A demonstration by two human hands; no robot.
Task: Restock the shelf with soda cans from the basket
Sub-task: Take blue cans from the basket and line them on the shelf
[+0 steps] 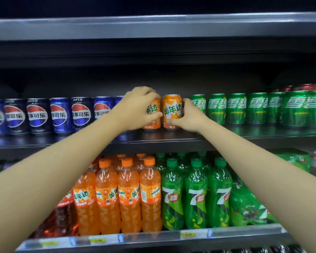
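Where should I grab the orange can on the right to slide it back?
Grip the right orange can around the middle of its round side, coming from the front and right, as the right hand does. It stands upright, and the other orange can, held by the left hand, crowds its left side. The rim probably gives less hold.
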